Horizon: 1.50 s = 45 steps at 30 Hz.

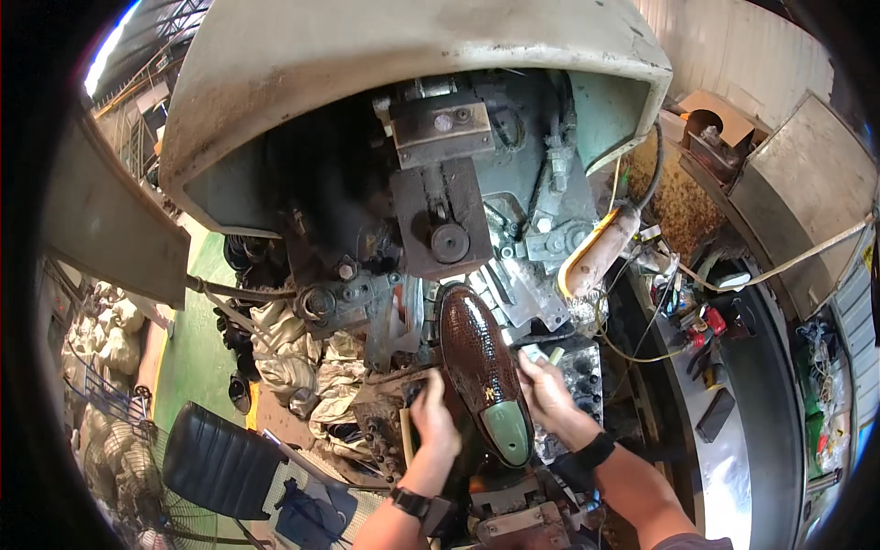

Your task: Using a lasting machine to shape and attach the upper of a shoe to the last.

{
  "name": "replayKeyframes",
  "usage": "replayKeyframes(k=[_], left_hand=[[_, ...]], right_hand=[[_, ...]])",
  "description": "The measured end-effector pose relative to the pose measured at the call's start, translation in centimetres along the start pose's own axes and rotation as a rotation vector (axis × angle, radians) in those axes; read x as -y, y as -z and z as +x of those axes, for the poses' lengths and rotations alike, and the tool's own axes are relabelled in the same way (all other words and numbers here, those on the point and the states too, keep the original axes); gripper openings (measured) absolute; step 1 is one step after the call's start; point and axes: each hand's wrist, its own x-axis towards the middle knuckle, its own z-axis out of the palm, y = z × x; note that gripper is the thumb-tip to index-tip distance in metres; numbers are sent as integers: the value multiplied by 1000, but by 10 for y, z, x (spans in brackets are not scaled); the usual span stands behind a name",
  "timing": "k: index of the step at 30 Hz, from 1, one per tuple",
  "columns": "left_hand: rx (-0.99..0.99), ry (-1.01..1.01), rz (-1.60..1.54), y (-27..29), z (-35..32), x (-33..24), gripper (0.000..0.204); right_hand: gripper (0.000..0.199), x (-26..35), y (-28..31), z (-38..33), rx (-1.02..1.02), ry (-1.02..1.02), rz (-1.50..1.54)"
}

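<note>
Saw a brown shoe [469, 339] on a green last [507, 431], just before a dark machine block [431, 206], with its toe at the far end. Found the left hand [434, 420] near its left side, with fingers partly curled, and the right hand [552, 396] near its right, with fingers bent. Could not tell of any hold in either grip. Noticed farther out a pale hood [412, 37], a black chair [220, 458] and a metal table [724, 481].

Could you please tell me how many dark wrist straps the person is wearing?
2: the left wrist strap, to the lower left of the brown shoe, and the right wrist strap, to its lower right. I see none hidden.
</note>
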Motion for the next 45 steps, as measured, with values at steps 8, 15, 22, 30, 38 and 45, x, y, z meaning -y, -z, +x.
replayKeyframes(k=[8,15,22,30,38,45], left_hand=[[-410,-110,494,333,55,109,9],[-178,348,372,324,17,181,30],[-416,-551,1214,318,-1,142,19],[679,-531,1137,116,-23,107,40],[1066,-277,705,176,32,167,46],[655,-286,1174,160,-91,0,46]], right_hand=[[52,72,150,-61,-33,61,-302],[33,73,146,-83,-257,-36,-283],[34,69,123,-88,-205,-11,-340],[38,77,72,-98,-210,65,-361],[44,79,79,-135,-161,143,-461],[30,67,50,-158,-47,503,-736]])
